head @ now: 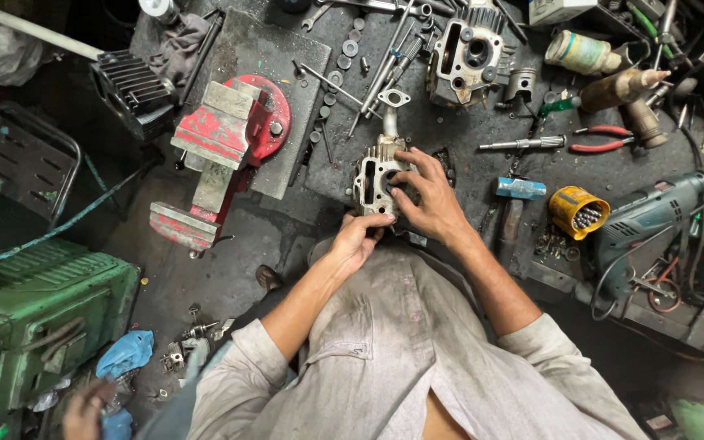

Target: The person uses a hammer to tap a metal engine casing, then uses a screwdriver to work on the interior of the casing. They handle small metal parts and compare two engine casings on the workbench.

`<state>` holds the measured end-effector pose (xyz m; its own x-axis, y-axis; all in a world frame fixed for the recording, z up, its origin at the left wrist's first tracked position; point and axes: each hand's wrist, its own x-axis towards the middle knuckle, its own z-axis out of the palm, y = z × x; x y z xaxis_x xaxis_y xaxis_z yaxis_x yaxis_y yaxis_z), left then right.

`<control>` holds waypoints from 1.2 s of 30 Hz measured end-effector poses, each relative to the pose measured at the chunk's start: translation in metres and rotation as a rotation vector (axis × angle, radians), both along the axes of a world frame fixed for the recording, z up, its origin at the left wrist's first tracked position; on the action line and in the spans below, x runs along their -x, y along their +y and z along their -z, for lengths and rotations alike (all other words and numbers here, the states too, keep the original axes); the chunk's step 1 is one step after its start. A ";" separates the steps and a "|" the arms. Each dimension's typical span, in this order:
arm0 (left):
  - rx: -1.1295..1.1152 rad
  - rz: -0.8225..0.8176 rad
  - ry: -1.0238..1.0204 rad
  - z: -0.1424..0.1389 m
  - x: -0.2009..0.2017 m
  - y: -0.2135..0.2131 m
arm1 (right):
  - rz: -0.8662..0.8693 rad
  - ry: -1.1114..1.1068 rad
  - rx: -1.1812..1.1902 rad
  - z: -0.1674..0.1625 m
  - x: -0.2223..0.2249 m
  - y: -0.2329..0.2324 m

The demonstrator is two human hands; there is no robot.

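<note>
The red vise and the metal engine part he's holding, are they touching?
Apart. The head view shows bare dark workbench between the red vise and the engine part.

Two metal cylinder heads are counted on the workbench: one [378,175] under the person's hands, one [466,53] farther back. One red bench vise [222,155] is seen, one pair of red-handled pliers [605,138], one yellow tin of bits [578,212], one blue-green power drill [662,213], and one green machine [38,314]. Two hands [358,239] [427,200] of the person are counted, and one other hand [83,410] at the lower edge
</note>
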<state>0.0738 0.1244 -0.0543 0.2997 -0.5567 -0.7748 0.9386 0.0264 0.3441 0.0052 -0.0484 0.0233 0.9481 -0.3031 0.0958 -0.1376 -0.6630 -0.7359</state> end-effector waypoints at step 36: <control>-0.082 0.087 -0.073 -0.006 0.003 0.000 | -0.014 0.048 -0.013 0.006 0.002 -0.003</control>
